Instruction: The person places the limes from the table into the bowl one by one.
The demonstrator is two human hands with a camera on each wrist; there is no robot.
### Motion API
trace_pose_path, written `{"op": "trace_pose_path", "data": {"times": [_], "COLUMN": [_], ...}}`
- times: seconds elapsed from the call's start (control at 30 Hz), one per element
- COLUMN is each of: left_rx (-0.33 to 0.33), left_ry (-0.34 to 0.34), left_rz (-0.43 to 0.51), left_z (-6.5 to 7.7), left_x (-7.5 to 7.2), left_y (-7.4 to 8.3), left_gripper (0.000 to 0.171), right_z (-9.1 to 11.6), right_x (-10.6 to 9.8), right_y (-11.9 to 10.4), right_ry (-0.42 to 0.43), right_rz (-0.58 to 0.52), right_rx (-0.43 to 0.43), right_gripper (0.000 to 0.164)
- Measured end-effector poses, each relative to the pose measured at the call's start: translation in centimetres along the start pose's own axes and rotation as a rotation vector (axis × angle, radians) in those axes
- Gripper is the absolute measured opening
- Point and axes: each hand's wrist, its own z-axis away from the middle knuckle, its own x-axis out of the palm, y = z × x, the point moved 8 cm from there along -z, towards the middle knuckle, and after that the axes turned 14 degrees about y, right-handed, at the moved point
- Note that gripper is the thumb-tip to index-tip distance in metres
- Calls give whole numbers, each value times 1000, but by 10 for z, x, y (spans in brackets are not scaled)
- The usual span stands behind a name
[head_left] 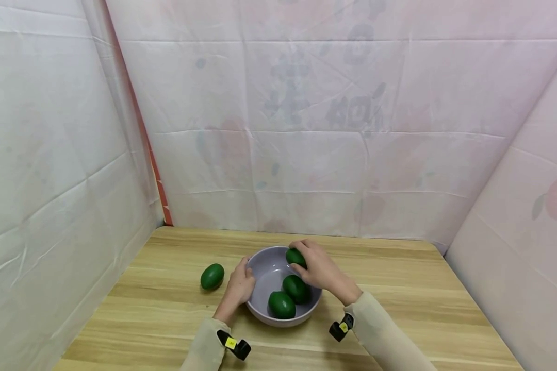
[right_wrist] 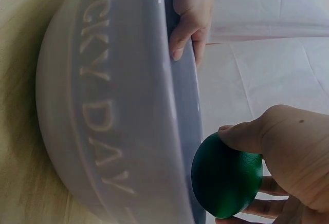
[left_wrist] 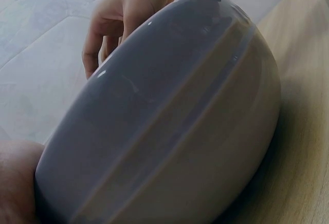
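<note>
A greyish-purple bowl [head_left: 271,281] stands on the wooden table, with raised letters on its outer wall in the right wrist view. My left hand [head_left: 241,282] grips the bowl's left rim, thumb over the edge. At the far right of the rim, my right hand [head_left: 319,265] holds a smooth green oval fruit [right_wrist: 226,175] between thumb and fingers, over the bowl. Two similar green fruits, a nearer one [head_left: 281,305] and a farther one [head_left: 297,288], lie side by side inside. Another green fruit [head_left: 212,276] rests on the table, left of my left hand.
The wooden table [head_left: 399,288] extends to both sides of the bowl. Pale printed sheets hang as a back wall [head_left: 306,154], a left wall [head_left: 65,154] and a right wall [head_left: 515,206] around it. Each sleeve cuff carries a small black wrist camera.
</note>
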Motion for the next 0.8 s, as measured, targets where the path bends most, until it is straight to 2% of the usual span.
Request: {"op": "trace_pose_path", "data": {"times": [0.8], "left_rx": [-10], "left_ry": [-2], "left_rz": [3], "left_z": [2], "left_x": [-2], "left_y": [2], "left_gripper": [47], "right_z": [6], "right_x": [23], "right_y": [5], "right_ry": [15], "right_rz": [17], "right_rx": [-42], "right_gripper": [43]}}
